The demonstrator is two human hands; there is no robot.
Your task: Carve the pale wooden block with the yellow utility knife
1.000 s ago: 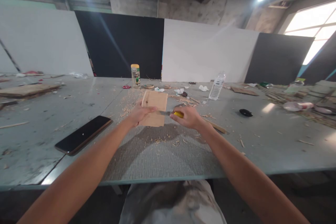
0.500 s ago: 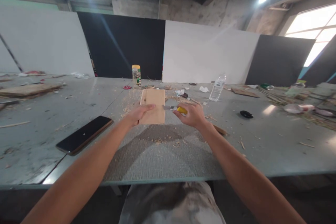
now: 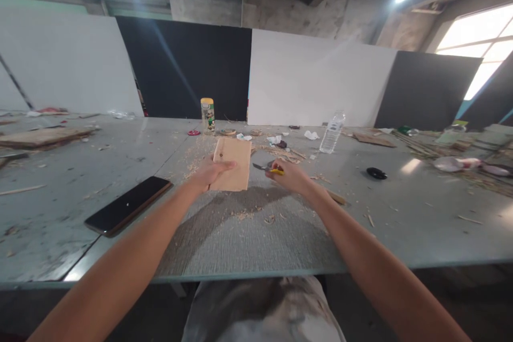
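Note:
My left hand [image 3: 212,172] grips the left edge of a thin, pale wooden board [image 3: 234,155], thumb across its face. The board is held up above the table, and a small dark knot marks its upper left. In my right hand [image 3: 290,175] is a yellow-handled utility knife [image 3: 276,171], its blade pointing left toward the board. A small gap separates the blade tip from the board's right edge. Wood shavings [image 3: 244,215] lie on the table beneath the board.
A phone [image 3: 129,206] lies left of my left forearm. Behind the board stands a yellow-capped bottle [image 3: 207,116]; a clear plastic bottle [image 3: 332,132] leans to the right. A black oval object [image 3: 377,173] rests on the table [image 3: 417,224]. Wood scraps [image 3: 44,136] sit far left.
The knife blade has come away from the board's right edge and turned in my right hand. The board has tilted slightly, still held by my left hand.

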